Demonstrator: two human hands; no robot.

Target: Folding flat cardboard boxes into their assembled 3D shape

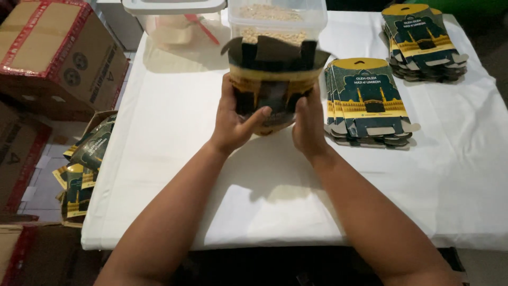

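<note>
At nine o'clock, off the table point(159, 159) edge, a heap of folded cartons point(84, 164) lies on the floor beside a taped cardboard box point(58, 53) at ten o'clock. The left hand point(233, 119) grips the left side of the half-opened carton point(272, 85), which is held up above the white cloth at about twelve o'clock from the wrists, its top flaps standing loose; the thumb lies across the carton's lower front and the fingers wrap behind, so this hand is clenched on the carton. The right hand point(309, 124) closes on the carton's right lower corner in the same way, fingers hidden behind the panel and only the back of the hand showing. Both hands look about half closed, pinching card rather than squeezing it flat. To shape the carton well, in my judgement, pressure belongs on the creases and not on the printed faces, with both sides pushed evenly so the body squares up and the bottom flaps can seat without buckling. Behind the carton, at twelve o'clock, stands a clear tub point(278, 18) holding pale grains; a second tub point(174, 21) with a lid sits at eleven o'clock. At two o'clock a stack of flat cartons point(368, 100) lies just beside the right hand, and another stack point(423, 42) rests farther off at one o'clock.
</note>
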